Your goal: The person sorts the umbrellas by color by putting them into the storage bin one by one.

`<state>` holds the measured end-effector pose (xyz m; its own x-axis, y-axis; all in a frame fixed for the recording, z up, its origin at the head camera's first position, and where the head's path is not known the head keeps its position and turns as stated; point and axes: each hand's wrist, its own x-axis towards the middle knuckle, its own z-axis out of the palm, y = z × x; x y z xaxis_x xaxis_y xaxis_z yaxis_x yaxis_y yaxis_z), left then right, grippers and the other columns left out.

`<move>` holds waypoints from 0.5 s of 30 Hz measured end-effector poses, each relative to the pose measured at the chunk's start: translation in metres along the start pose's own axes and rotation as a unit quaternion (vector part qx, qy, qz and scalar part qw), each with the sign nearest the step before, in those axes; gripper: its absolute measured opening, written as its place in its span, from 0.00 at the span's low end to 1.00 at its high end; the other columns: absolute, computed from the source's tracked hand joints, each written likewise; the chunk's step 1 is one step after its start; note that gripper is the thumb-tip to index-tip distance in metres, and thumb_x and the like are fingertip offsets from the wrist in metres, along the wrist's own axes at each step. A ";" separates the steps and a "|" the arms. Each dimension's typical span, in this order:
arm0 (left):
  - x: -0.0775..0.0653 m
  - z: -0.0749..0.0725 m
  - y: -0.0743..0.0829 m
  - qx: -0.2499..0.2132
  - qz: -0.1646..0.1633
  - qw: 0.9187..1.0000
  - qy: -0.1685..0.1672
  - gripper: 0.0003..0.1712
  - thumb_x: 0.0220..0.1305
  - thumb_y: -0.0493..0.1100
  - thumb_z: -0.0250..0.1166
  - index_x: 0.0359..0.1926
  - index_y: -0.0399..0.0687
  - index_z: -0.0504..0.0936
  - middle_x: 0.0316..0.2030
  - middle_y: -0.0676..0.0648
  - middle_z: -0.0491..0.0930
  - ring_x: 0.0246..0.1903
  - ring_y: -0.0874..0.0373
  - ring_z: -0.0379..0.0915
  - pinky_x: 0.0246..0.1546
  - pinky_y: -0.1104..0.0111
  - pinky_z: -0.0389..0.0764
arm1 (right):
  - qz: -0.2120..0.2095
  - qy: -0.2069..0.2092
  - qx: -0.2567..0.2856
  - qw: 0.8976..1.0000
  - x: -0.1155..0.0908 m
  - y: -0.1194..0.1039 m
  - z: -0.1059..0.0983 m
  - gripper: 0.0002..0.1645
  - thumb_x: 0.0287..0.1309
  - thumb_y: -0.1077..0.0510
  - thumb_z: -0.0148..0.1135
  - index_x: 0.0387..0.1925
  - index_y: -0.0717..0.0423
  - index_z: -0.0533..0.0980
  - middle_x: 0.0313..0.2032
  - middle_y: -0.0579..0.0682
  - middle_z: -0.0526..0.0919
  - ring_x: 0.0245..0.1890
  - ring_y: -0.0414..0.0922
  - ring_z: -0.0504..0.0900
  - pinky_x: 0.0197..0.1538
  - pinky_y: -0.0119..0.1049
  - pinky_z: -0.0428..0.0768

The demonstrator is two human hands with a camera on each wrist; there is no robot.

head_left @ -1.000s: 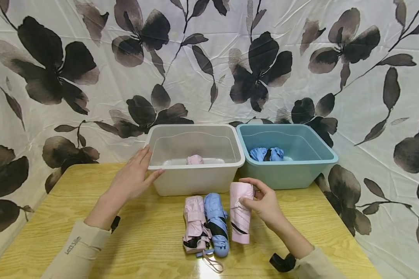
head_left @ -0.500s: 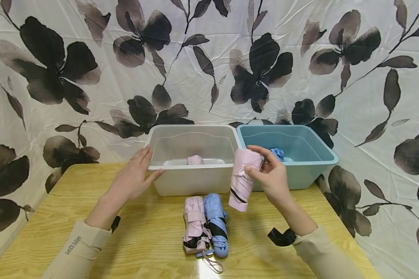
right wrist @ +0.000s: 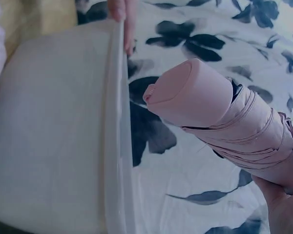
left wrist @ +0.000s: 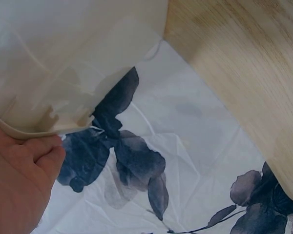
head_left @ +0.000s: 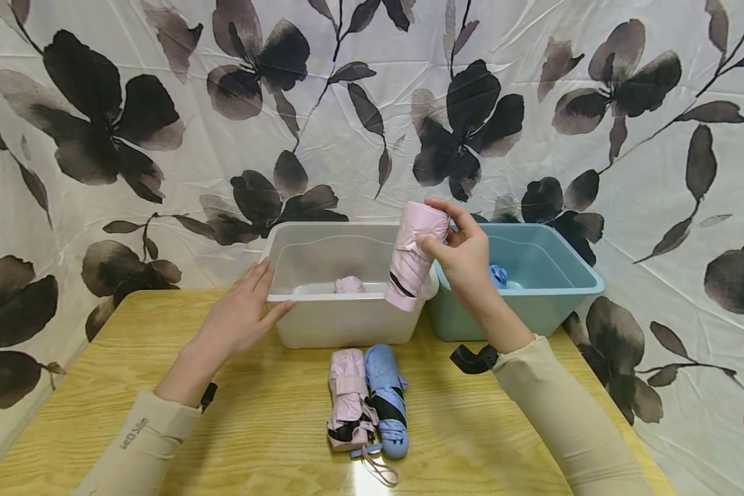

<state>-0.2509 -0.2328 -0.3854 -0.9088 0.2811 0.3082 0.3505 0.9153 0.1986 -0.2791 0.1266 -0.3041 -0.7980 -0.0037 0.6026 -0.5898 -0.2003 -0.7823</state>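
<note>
My right hand (head_left: 461,255) grips a folded pink umbrella (head_left: 417,249) and holds it tilted above the front right part of the white bin (head_left: 341,320). In the right wrist view the smooth end of the pink umbrella (right wrist: 195,95) points toward the bin's rim (right wrist: 118,146). My left hand (head_left: 238,310) rests on the bin's front left corner, fingers extended along the left rim and thumb on the front. The left wrist view shows its fingers (left wrist: 51,153) against the rim. Another pink umbrella (head_left: 349,284) lies inside the white bin, mostly hidden by the front wall.
A folded pink umbrella (head_left: 348,396) and a blue umbrella (head_left: 386,399) lie side by side on the wooden table (head_left: 254,427). At right stands a blue-green bin (head_left: 533,310) with something blue (head_left: 499,275) inside, partly hidden by my right hand. A floral cloth (head_left: 372,110) hangs behind.
My right hand has raised the pink umbrella from beside the two on the table, up and forward to above the white bin's right side. The left hand stays on the corner.
</note>
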 end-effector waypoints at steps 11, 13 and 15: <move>0.000 -0.001 0.002 0.001 -0.002 1.000 -0.005 0.52 0.78 0.66 0.52 0.78 0.25 0.53 0.80 0.30 0.47 0.79 0.32 0.43 0.78 0.42 0.51 | 0.070 -0.007 -0.049 0.996 0.045 0.047 0.021 0.35 0.53 0.78 0.63 0.65 0.64 0.76 0.57 0.55 0.77 0.46 0.43 0.81 0.40 0.28 0.83; -0.001 -0.001 0.001 0.002 -0.003 1.000 -0.006 0.52 0.78 0.66 0.53 0.78 0.25 0.53 0.80 0.30 0.47 0.79 0.32 0.43 0.78 0.42 0.51 | 0.081 -0.013 -0.074 0.994 0.050 0.058 0.023 0.35 0.52 0.77 0.63 0.64 0.64 0.76 0.53 0.56 0.79 0.42 0.42 0.80 0.37 0.27 0.81; -0.001 -0.001 0.001 0.002 -0.003 1.000 -0.006 0.52 0.78 0.66 0.52 0.78 0.25 0.53 0.80 0.30 0.47 0.79 0.32 0.43 0.78 0.42 0.51 | 0.090 -0.022 -0.108 0.990 0.053 0.067 0.025 0.35 0.52 0.76 0.63 0.64 0.62 0.77 0.50 0.57 0.81 0.38 0.40 0.80 0.34 0.26 0.79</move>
<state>-0.2493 -0.2324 -0.3841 -0.9139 0.2782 0.2957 0.3435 0.9182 0.1975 -0.3582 0.0887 -0.3205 -0.8895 -0.0631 0.4525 -0.4545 0.0214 -0.8905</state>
